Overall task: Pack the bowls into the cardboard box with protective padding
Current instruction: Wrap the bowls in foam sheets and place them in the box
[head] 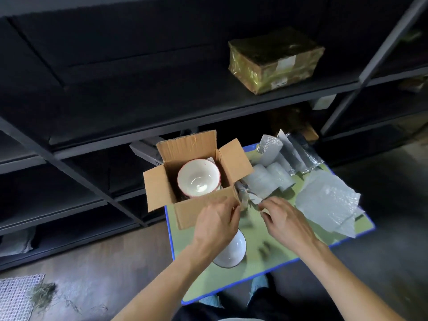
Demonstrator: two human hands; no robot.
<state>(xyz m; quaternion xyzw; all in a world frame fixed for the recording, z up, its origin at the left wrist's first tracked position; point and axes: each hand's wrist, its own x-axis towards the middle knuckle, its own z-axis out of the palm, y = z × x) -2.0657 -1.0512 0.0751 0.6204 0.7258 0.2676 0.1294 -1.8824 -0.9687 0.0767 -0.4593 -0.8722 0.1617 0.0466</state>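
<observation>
**Hands at padding stage**

Your right hand (286, 220) pinches a padding sheet (251, 199) beside the cardboard box (183, 214). Whether your left hand (217, 220) grips anything cannot be told. One bowl (198, 178) sits boxed, and a second bowl (234, 253) waits on the mat (278, 258). Next, probably wrap it.

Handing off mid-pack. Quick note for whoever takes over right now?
Left hand at the near right corner of the cardboard box; grip blurred. Right hand pinches a crumpled silver sheet beside the box.
Done: red-rimmed bowl sits in the box.
To do: dark-rimmed bowl on the table under the left forearm; padding rolls and bubble wrap lie right of the box; flaps open.
</observation>
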